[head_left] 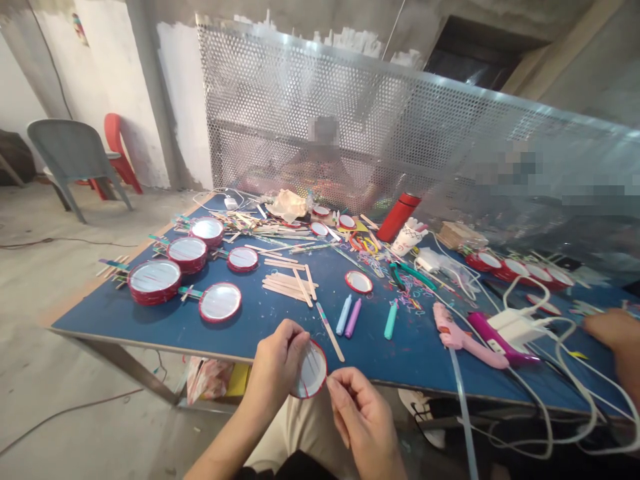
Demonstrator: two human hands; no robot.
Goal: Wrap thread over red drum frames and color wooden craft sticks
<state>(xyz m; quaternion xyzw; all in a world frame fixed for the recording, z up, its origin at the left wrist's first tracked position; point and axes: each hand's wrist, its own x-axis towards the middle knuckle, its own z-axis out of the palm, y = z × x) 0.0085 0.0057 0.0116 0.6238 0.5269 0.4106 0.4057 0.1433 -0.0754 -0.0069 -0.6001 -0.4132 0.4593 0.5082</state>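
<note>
A small round disc with a red rim and a whitish face point(311, 375) is gripped at its left side by my left hand point(280, 360). Thin lines run across its face. At the disc's lower right edge, my right hand point(363, 413) has thumb and forefinger pinched together; what is between them is too small to make out. Just beyond the disc lies a craft stick with coloured bands point(330, 332). Blue point(344, 315), purple point(353, 317) and teal point(391, 320) marker-like tubes lie near it. Another red-rimmed disc point(359, 282) rests farther back.
Several red-rimmed drum-like pieces with stick handles point(154, 279) stand on the blue table point(100, 319) at left. Loose craft sticks point(287, 287) lie mid-table. A pink glue gun point(467, 340), white cables and a red flask point(399, 217) are to the right. Another person's hand point(613, 330) is at far right.
</note>
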